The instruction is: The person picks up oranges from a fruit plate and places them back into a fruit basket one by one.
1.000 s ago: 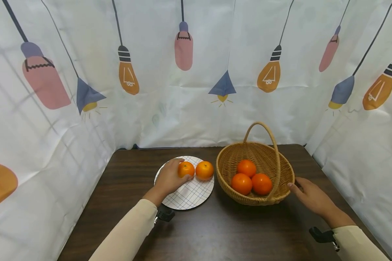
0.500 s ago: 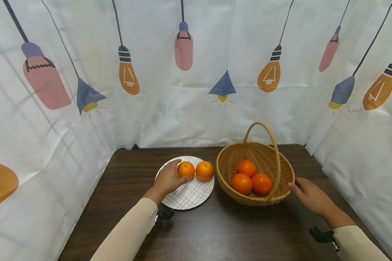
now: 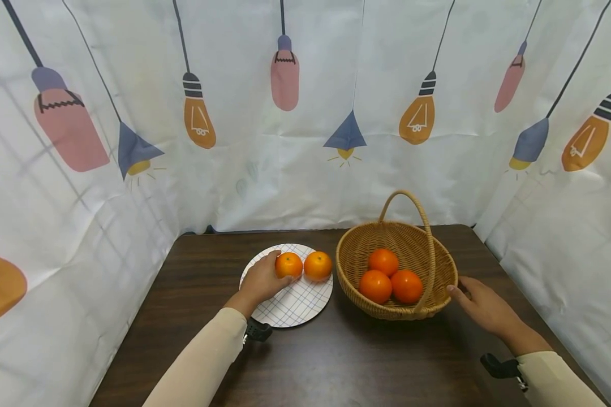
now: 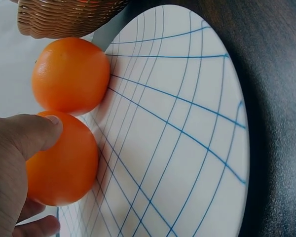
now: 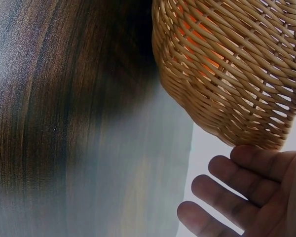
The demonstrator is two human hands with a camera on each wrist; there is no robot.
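On a round white plate [image 3: 295, 305] with a blue grid pattern sit two oranges side by side. My left hand [image 3: 261, 281] grips the left orange [image 4: 64, 163], its thumb on the near side and its fingers round the far side. The other orange [image 3: 318, 265] touches or nearly touches the held one on the right. A wicker basket [image 3: 353, 237] with a tall handle stands right of the plate, with three oranges [image 3: 383, 260] inside. At the basket's right rim, my right hand [image 3: 489, 306] pinches the edge, thumb on top and index finger against the outer weave.
A dark wood-grain table [image 3: 326, 362] bears plate and basket. White curtains [image 3: 295, 181] printed with lamps and bulbs enclose it at the back and both sides. A black strap [image 3: 258, 330] circles the left wrist, another strap [image 3: 501, 367] the right.
My left hand has shifted slightly back to the left around the orange, its thumb covering less of the front. The oranges, plate, basket and right hand look unmoved.
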